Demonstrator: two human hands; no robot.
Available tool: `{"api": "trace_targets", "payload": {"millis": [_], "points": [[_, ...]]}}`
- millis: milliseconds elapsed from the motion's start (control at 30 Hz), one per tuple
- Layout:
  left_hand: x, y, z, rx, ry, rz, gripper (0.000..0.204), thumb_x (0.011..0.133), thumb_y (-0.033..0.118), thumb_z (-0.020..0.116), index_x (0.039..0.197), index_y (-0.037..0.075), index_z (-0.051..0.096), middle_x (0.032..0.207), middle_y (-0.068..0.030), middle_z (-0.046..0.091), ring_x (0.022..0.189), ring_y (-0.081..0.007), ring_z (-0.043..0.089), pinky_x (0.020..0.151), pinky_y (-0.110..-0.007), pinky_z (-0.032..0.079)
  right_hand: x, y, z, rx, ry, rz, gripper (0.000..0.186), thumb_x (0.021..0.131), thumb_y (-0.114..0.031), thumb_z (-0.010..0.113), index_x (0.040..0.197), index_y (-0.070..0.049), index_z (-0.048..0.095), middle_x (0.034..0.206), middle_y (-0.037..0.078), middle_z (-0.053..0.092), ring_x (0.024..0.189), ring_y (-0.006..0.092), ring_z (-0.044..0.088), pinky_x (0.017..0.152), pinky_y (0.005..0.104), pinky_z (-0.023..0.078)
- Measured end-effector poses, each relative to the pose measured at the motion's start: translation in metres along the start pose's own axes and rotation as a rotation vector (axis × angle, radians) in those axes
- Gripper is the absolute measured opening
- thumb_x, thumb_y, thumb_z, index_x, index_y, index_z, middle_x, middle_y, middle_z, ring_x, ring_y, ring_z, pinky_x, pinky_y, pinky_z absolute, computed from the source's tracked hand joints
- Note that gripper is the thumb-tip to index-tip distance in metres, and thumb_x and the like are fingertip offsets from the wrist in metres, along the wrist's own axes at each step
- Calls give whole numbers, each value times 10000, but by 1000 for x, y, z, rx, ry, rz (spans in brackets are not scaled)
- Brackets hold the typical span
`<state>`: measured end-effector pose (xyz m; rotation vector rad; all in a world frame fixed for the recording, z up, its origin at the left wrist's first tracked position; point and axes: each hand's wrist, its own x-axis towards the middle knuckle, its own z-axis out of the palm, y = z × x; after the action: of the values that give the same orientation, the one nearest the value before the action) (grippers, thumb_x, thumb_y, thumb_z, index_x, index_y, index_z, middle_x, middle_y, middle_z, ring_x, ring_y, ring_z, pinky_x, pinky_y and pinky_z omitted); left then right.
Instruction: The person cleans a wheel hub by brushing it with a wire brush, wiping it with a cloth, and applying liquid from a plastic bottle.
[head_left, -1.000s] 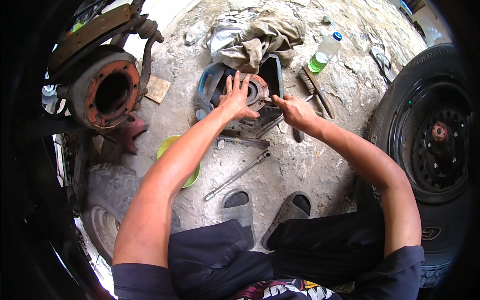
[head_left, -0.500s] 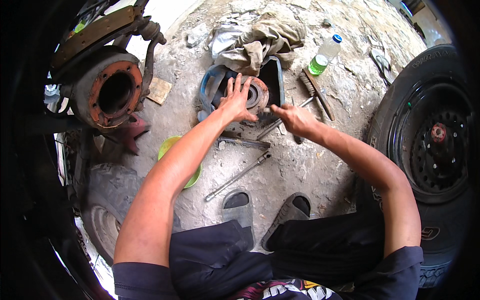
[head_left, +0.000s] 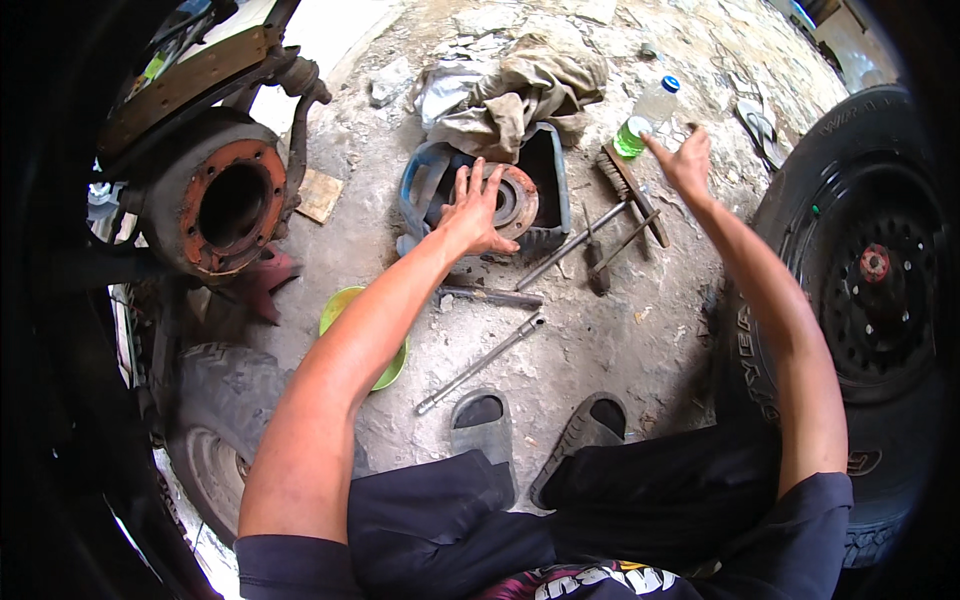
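Note:
My left hand [head_left: 469, 215] lies with spread fingers across the left side of a round metal hub [head_left: 517, 197] with a worn orange-red rim. The hub sits in a blue cut-open plastic container [head_left: 562, 190], and my palm covers part of it. Out to the right, my right hand [head_left: 684, 168] is raised above the floor, thumb and fingers apart, with nothing visible in it. Close beyond it stands a clear bottle [head_left: 657, 103] with green liquid and a blue cap. Below that hand lies a wooden-backed wire brush [head_left: 634, 195].
A long metal bar [head_left: 572, 246], a screwdriver [head_left: 597, 272] and a socket handle [head_left: 480, 364] lie on the rough floor. Crumpled rags [head_left: 540, 85] are behind the container. A green bowl [head_left: 391, 368] is partly under my left forearm. An axle housing [head_left: 215, 205] stands left, a wheel [head_left: 860, 250] right.
My right hand has left the hub's lower right edge and swung out right and away, near the bottle. My left hand stays on the hub. The screwdriver is now uncovered.

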<state>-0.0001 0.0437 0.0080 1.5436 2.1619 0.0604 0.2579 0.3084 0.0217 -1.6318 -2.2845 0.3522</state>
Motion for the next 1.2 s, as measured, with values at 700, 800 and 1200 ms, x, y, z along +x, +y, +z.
{"api": "trace_targets", "payload": {"millis": [700,800,1200], "points": [[2,14,-10,24,-70,-12,1413,561,423,954,1615,236,32,1682,-134,-78,1535,-435,-16,1063,-731,363,59,-20,24,140,-51,-233,1202,720,-582,846,1529,62,233,1493,317,385,1385,430,410,1142,474,378],[1,11,-9,7,-59,-4,1420,550,409,960,1614,236,37,1682,-134,-72,1535,-433,-17,1065,-733,358,60,-50,30,23,-122,-266,1241,731,-557,850,1550,66,155,1512,330,342,1392,430,402,1151,484,377],[-3,9,-9,27,-77,-45,1414,546,399,965,1607,242,43,1677,-127,-68,1535,-423,-28,1051,-757,368,59,-74,78,-5,-82,-265,1021,797,-473,807,1465,93,283,1317,302,501,1224,461,512,1039,518,420]]}}
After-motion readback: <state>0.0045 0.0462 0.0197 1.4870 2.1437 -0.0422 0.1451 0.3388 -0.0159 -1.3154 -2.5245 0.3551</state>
